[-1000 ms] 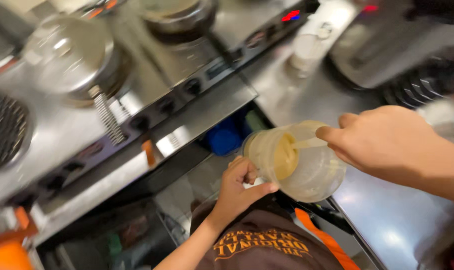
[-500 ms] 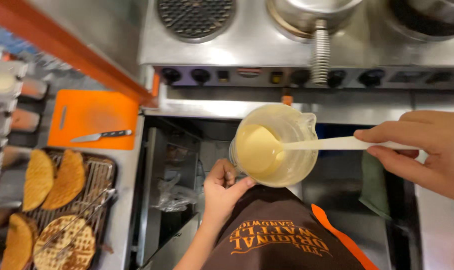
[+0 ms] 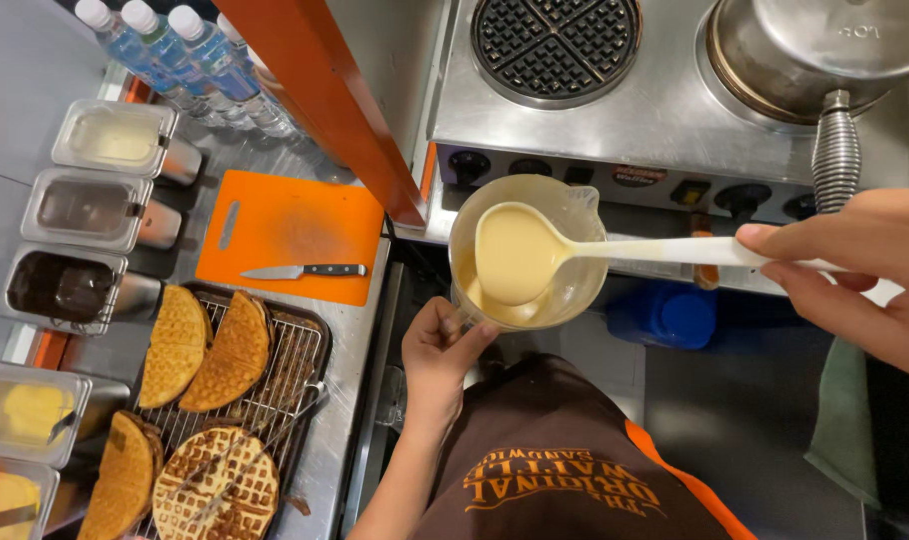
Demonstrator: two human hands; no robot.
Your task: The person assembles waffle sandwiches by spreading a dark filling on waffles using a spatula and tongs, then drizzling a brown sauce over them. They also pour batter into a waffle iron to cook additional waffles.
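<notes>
since a second ago the view has swung from the right end of the stove to look straight down, and the clear plastic jug has come up level in front of the waffle iron. the white ladle, then tilted inside the jug, now lies flat across its rim with its bowl brimful of pale yellow batter, so a measured scoop looks ready and the open grid above is bare.

the left hand is curled shut round the jug's handle from below, thumb pressed against the wall. the right hand pinches the end of the ladle's long handle between thumb and fingers, closed on it.

the jug is thin, see-through and round with a small pouring lip; the batter is smooth, thick and glossy. the iron's plate is dark cast metal cut in four quarters of small squares, set in brushed steel. to the left, a bench carries an orange cutting board with a black-handled knife, and a wire rack of browned, ridged waffles, some folded.
</notes>
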